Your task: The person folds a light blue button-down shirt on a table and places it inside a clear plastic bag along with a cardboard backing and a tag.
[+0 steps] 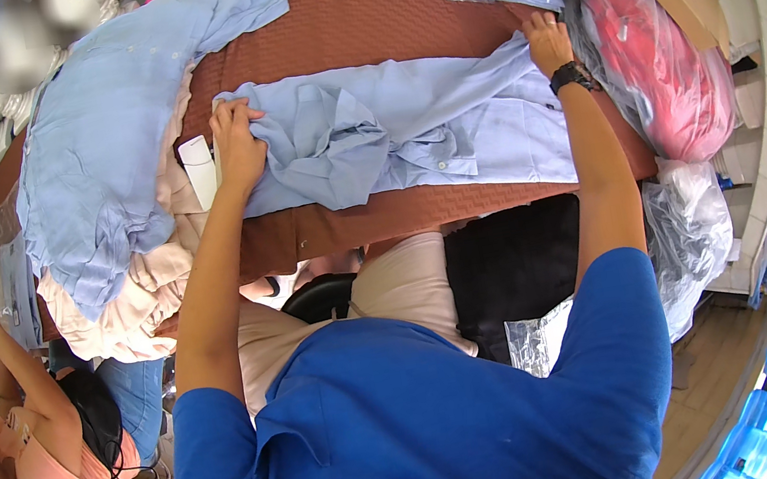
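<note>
Holding red stuff, a clear bag is bulging. Left hand is curling over a blue shirt, grip unclear; right hand is pinching it.

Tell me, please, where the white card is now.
In the head view, the card is left of centre, beside the left hand, between the spread shirt and the clothes pile.

The light is bright — the clear plastic bag glints, upper left blurs, edges bow.
</note>
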{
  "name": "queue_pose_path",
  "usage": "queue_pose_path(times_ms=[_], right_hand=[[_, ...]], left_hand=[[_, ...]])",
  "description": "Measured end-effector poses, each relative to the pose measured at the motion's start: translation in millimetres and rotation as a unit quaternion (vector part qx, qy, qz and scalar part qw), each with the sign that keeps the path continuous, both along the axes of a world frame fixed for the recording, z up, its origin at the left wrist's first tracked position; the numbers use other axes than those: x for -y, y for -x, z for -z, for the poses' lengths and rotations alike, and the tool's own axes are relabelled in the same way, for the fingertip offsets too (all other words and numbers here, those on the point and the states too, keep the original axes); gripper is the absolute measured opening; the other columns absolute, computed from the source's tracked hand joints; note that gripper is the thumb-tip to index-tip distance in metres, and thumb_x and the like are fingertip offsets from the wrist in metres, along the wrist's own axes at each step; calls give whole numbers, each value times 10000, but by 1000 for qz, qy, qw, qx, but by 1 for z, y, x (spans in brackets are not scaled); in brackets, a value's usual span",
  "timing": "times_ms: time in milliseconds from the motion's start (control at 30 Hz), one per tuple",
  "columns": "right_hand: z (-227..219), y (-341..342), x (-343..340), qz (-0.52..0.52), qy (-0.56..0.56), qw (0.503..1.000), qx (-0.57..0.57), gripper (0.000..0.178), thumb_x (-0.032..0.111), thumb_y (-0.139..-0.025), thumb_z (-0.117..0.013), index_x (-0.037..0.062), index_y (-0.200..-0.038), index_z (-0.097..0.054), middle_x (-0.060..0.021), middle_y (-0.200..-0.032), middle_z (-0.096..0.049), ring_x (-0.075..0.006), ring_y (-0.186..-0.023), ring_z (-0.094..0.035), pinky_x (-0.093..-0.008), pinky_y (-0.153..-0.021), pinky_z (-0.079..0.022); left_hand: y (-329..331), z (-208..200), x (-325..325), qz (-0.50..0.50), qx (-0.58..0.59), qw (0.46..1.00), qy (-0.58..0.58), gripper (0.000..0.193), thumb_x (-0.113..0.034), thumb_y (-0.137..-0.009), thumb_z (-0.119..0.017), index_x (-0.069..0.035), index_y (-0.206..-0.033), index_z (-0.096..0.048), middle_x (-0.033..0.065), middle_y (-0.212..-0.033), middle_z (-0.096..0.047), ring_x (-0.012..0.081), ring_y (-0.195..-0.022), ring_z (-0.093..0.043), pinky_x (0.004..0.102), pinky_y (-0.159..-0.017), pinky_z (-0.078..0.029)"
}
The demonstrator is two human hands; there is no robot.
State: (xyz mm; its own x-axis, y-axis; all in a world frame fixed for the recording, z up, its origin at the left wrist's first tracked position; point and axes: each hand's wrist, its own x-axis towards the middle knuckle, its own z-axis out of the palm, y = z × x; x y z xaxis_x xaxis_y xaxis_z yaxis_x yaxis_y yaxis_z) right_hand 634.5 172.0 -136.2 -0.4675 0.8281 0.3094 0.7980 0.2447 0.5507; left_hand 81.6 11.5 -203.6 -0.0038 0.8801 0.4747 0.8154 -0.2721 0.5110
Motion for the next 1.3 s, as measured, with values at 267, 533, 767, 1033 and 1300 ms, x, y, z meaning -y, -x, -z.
queue_pose_path(times_ms=[267, 533, 767, 1033, 1300], right_hand=[[-65, -2, 111, -28, -53, 983, -173, 233, 94, -769, -642, 91, -997, -594, -57, -1014, -617, -297, -1000, -570, -452, -822, -450], [15, -37, 210, 191, 6, 956, -224, 252, 73, -763, -653, 69, -1004, -579, -157, -1013, -585, -401, -1004, -576, -522, -806, -470], [32, -73, 135, 164, -22, 918, -361, 205, 77, -841, -556, 0, -1022, -616, -291, -988, -634, -495, -918, -609, -550, -805, -502], [31, -73, 147, 242, 121, 859, -435, 206, 139, -798, -636, 8, -948, -688, -246, -929, -700, -456, -886, -662, -497, -835, -528], [38, -83, 160, 169, -32, 932, -318, 194, 74, -761, -719, 28, -949, -709, -171, -923, -695, -369, -913, -676, -461, -817, -540]], left_hand=[[7, 7, -4, -1, -5, 1000, 7, 443, 140, -623, -607, -37, -1028, -625, 144, -1302, -528, 410, -1302, -401, 469, -1108, -351], [3, 9, -6, 2, 4, 1000, 14, 456, 151, -617, -600, -40, -1030, -624, 141, -1297, -525, 409, -1307, -395, 469, -1116, -336], [3, 10, -9, 16, 6, 1000, 9, 462, 148, -615, -601, -43, -1036, -610, 144, -1279, -523, 411, -1296, -399, 479, -1110, -334], [6, 8, -5, 10, -9, 1000, 16, 495, 163, -618, -587, -37, -1070, -612, 141, -1296, -518, 408, -1298, -399, 482, -1111, -339], [5, 8, -7, 5, -16, 1000, 23, 498, 168, -617, -585, -43, -1069, -604, 132, -1307, -517, 402, -1304, -396, 478, -1108, -343]])
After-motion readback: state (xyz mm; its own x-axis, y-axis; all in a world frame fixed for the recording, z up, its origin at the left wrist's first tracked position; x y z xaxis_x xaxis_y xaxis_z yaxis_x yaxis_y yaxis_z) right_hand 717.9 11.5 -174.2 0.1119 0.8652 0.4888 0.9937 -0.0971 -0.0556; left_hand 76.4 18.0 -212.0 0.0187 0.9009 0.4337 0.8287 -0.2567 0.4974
